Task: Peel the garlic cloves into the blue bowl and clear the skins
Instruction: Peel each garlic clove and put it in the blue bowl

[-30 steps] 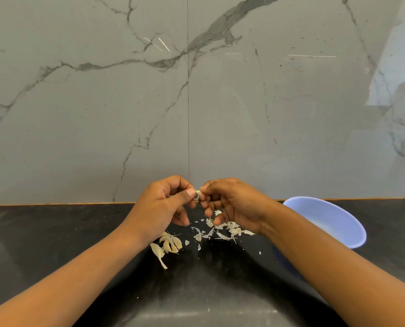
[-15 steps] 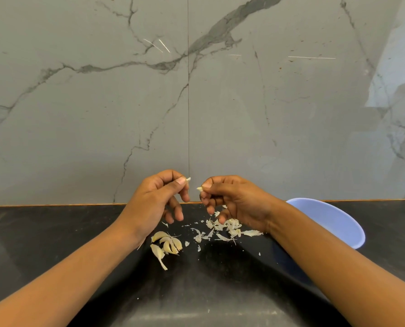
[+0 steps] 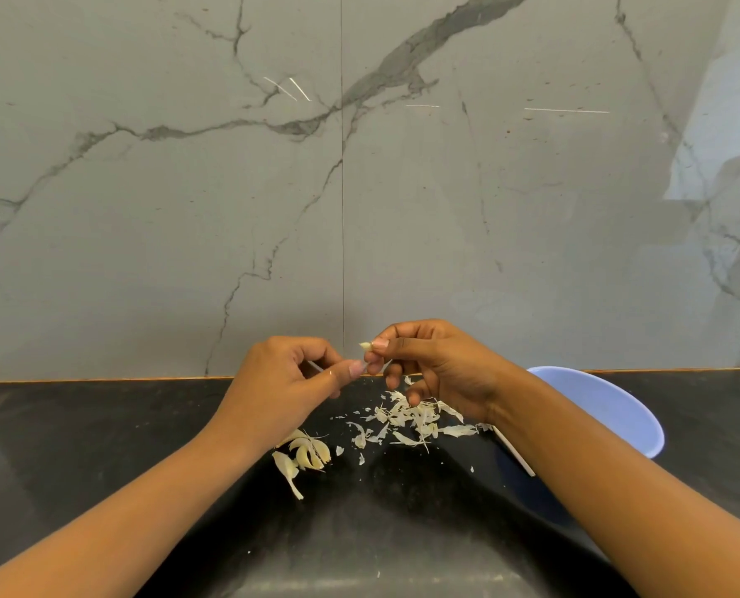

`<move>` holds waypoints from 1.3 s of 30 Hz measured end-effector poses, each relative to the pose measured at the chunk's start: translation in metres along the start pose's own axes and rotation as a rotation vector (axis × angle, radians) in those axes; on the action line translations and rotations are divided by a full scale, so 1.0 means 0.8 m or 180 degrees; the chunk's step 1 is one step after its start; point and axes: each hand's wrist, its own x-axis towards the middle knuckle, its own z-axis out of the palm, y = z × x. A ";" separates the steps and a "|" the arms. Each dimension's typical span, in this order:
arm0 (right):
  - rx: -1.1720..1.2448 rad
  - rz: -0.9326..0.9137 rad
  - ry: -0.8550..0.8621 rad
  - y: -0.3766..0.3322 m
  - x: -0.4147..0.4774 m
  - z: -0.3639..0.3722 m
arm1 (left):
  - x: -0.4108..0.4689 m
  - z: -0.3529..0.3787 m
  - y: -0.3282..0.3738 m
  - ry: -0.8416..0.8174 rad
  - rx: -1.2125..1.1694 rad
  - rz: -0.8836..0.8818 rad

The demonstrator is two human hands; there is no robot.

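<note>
While the right hand pinches a garlic clove and the left hand pinches a skin sliver, the blue bowl stands to their right; skins litter the black counter below a marble wall.

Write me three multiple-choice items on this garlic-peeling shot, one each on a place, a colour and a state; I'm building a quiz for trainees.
1. Where is the blue bowl?
A. at the far left of the counter
B. on the counter, to the right of the right hand
C. upside down in the centre

2. What colour is the counter?
A. white
B. black
C. green

3. How is the garlic clove placed?
A. lying in the bowl
B. lying on the counter
C. pinched in the right hand's fingertips

Key: 1 B, the bowl shows just beyond the right forearm. 2 B, the surface is dark and glossy. 3 C, the clove juts from the fingertips above the loose skins.
</note>
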 end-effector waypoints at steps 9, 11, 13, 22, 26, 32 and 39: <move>-0.0486 -0.0190 0.0200 0.002 0.002 0.009 | 0.003 0.003 0.006 0.0029 -0.1228 -0.0492; -0.0605 -0.0233 0.0239 0.001 0.003 0.011 | 0.003 0.003 0.006 0.0031 -0.1300 -0.0532; -0.0707 -0.0251 0.0244 0.001 0.003 0.012 | 0.003 0.003 0.004 0.0047 -0.1361 -0.0557; -0.0232 -0.0029 0.0241 0.002 0.002 0.021 | 0.002 0.002 0.008 0.0059 -0.1489 -0.0508; -0.0309 -0.0137 0.0482 0.000 0.002 0.014 | 0.003 0.002 0.006 0.0099 -0.1476 -0.0584; -0.1008 -0.0418 0.0471 -0.003 0.000 0.010 | 0.003 0.001 0.006 0.0131 -0.1506 -0.0649; -0.1176 -0.0492 0.0532 -0.002 0.000 0.016 | 0.002 0.001 0.005 0.0150 -0.1121 -0.0459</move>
